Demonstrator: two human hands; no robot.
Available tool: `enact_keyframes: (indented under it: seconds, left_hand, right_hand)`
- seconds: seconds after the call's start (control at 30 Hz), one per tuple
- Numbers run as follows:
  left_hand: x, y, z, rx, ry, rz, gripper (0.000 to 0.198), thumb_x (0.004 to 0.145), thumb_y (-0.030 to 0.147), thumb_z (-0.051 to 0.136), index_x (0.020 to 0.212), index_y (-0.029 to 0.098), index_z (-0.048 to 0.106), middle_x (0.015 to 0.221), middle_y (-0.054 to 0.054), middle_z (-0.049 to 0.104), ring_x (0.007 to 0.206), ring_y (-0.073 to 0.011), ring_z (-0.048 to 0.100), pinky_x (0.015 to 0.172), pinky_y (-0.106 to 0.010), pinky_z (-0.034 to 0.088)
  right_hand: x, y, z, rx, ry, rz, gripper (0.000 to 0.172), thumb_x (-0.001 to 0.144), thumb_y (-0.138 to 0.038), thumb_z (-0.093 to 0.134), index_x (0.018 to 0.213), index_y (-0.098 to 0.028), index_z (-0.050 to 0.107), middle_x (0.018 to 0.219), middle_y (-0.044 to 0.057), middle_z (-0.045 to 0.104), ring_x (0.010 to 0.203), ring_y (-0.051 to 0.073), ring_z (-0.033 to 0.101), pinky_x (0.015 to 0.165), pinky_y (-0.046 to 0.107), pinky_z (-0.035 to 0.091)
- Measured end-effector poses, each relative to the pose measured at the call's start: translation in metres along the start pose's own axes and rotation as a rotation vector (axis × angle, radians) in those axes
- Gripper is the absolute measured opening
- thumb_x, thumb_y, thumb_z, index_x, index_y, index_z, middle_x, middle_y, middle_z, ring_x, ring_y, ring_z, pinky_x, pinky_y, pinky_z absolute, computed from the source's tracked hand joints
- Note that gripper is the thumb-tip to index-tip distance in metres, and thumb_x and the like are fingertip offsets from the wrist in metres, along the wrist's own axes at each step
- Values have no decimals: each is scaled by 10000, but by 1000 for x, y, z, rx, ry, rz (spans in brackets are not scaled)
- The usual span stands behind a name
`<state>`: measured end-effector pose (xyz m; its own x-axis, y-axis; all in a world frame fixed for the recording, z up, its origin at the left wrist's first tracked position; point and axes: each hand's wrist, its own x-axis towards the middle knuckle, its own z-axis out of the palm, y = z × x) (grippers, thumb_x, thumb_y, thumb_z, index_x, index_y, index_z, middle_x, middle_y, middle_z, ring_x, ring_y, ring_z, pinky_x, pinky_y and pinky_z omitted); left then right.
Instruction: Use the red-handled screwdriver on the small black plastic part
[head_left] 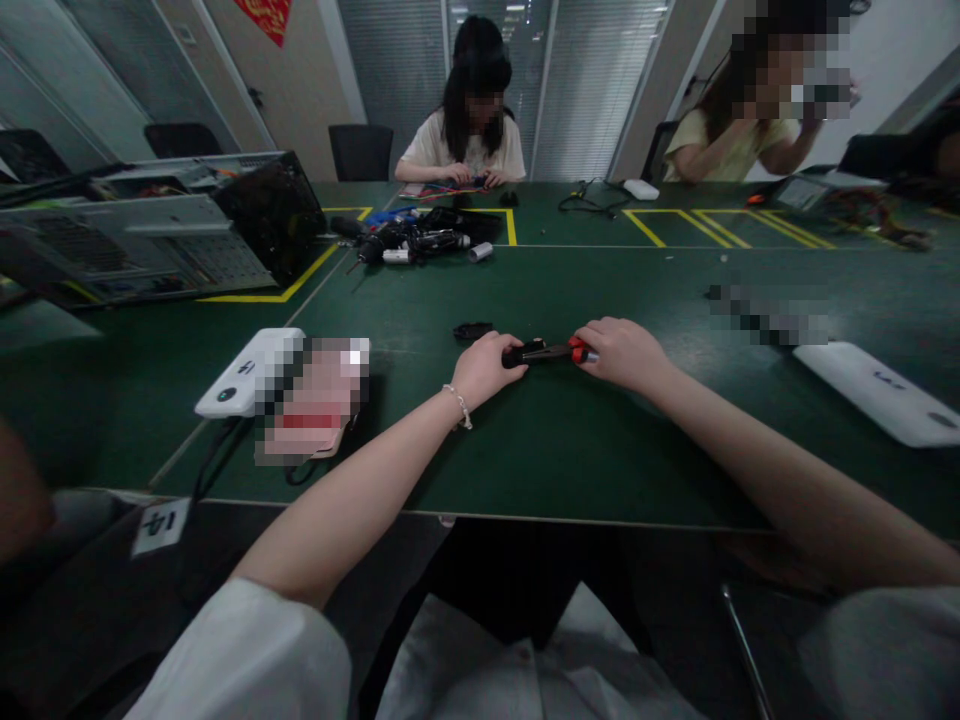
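Observation:
Over the middle of the green table, my left hand (pixel 487 372), with a bracelet at the wrist, is closed around a small black part (pixel 517 356). My right hand (pixel 621 352) grips red-handled pliers (pixel 576 350), whose dark narrow jaws point left and meet the black part. What exactly the jaws pinch is too small to make out. Just behind my left hand lies another small black piece (pixel 472 330), touched by neither hand.
White power banks (pixel 251 375) (pixel 877 392) flank my arms, with a pink phone (pixel 319 400) at left. A drill (pixel 382 240) lies among black tools. An open computer case (pixel 150 235) stands far left. Two people (pixel 465 150) (pixel 739 140) sit across the green table (pixel 585 470).

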<state>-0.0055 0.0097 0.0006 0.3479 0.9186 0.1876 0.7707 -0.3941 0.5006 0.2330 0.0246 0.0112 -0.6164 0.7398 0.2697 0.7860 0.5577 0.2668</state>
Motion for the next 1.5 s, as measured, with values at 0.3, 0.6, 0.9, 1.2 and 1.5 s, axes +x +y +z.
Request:
enact_keyframes:
  seconds: [0.3,0.6,0.9,1.2,1.5]
  left_hand:
    - [0,1,-1,7,0,-5,320,784,339,635,1064,184,646,1023,-69,626,904,-202,612,793,-318,494]
    - [-1,1,-2,7,-4,-5,337,784,341,633,1084,188,644,1012,-66,626,898,-202,607,778,-319,494]
    - [0,1,-1,-6,-13,-4,331,785,337,630,1079,186,649,1026,-68,626,906,-201,605,794,-326,493]
    - [0,-1,1,9,9,7,335,784,334,631,1080,178,651,1012,-69,635,889,-201,609,778,-316,489]
    - [0,0,0,9,1,-9,330,786,340,632,1077,184,647,1014,-63,631,894,-197,606,784,-313,486]
  right_hand:
    - [-1,0,7,112,-7,132,359,782,-375,515,1070,-180,607,938,96,677,822,232,611,698,362,475]
    - [0,0,-2,24,-19,44,258,802,-342,493,922,-159,629,841,100,656,754,219,588,661,337,457]
    - [1,0,2,52,-16,76,261,794,-349,501,910,-154,631,850,99,662,767,218,599,674,334,454]
    - [1,1,3,52,-21,77,265,797,-361,500,906,-157,630,857,98,658,763,208,596,675,329,453]
    - [1,0,4,55,-18,67,251,797,-344,502,912,-160,626,860,96,660,774,208,599,694,336,461]
